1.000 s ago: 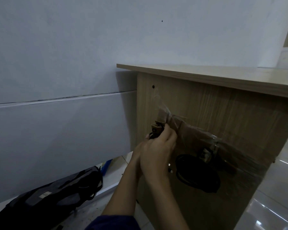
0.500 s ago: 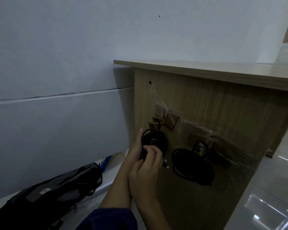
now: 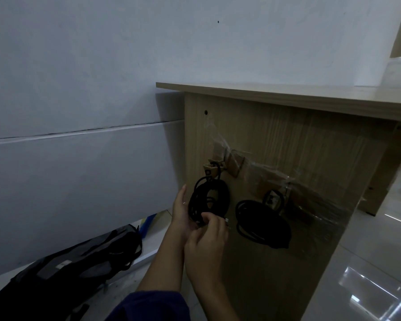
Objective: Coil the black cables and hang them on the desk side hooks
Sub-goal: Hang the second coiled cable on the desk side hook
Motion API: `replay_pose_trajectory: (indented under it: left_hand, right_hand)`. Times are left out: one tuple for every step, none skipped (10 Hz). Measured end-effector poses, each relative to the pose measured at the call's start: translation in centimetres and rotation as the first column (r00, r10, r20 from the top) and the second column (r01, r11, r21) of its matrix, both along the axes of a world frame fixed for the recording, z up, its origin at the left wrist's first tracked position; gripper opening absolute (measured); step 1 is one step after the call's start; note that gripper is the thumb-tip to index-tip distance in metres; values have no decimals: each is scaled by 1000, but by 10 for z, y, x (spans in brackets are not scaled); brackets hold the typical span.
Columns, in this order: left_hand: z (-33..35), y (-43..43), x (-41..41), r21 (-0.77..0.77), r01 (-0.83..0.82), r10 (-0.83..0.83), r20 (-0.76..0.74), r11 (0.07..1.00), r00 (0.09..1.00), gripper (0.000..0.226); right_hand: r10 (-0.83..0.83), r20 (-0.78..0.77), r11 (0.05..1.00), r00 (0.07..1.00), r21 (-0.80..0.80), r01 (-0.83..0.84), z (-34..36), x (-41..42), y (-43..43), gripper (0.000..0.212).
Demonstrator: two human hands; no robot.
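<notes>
Head view looked at the side of a desk. Farthest left, a black bag [image 3: 63,274] lay on the floor by the wall, no part of the job. Next came the left hand [image 3: 183,213], its fingers [image 3: 182,193] straight and together, laid against the left edge of the left coil [image 3: 208,200], a black cable wound into loops that hung from the left hook [image 3: 212,166] on the desk's side panel [image 3: 252,281]. At the bottom of that coil the right hand [image 3: 208,239] had its fingers [image 3: 210,218] curled, pinching the lowest loops, with a small pale plug end [image 3: 227,220] showing just beside them. Further right, the right coil [image 3: 262,224] hung from the right hook [image 3: 273,198] with no hand on it, apart from the first coil. Both hooks sat under a strip of clear tape [image 3: 310,195] stuck to the panel. Above, the visible part of the worktop [image 3: 287,93] showed no loose black cable. By this, both visible cables were coiled and hung, and what was left seemed to be settling the left coil's loose end and letting go; whether more cables waited out of view could not be told.
</notes>
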State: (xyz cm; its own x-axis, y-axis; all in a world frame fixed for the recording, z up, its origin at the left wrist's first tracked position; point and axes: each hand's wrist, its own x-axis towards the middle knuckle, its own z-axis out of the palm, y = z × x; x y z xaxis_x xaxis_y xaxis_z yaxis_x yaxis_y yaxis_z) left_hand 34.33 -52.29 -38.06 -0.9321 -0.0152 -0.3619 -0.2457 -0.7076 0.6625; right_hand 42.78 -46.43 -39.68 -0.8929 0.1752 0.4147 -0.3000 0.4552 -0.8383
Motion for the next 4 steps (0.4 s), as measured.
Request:
replay_pose_trajectory:
  left_hand:
    - [-3, -2, 1, -28, -7, 7, -25, 1000, 1000, 61]
    - [-8, -2, 3, -104, -12, 9, -31, 995, 999, 57]
    - [-9, -6, 3, -152, -20, 21, 5, 988, 1000, 59]
    - [-9, -10, 8, -202, -93, 99, 18, 975, 995, 54]
  right_hand:
    - [3, 20, 1000, 1000, 6, -3, 0, 1, 0, 33]
    - [-2, 16, 1000, 1000, -4, 3, -2, 1, -1, 32]
    - [8, 7, 1000, 1000, 7, -8, -2, 1, -4, 31]
    - [72, -11, 997, 997, 30, -71, 6, 1, -5, 28]
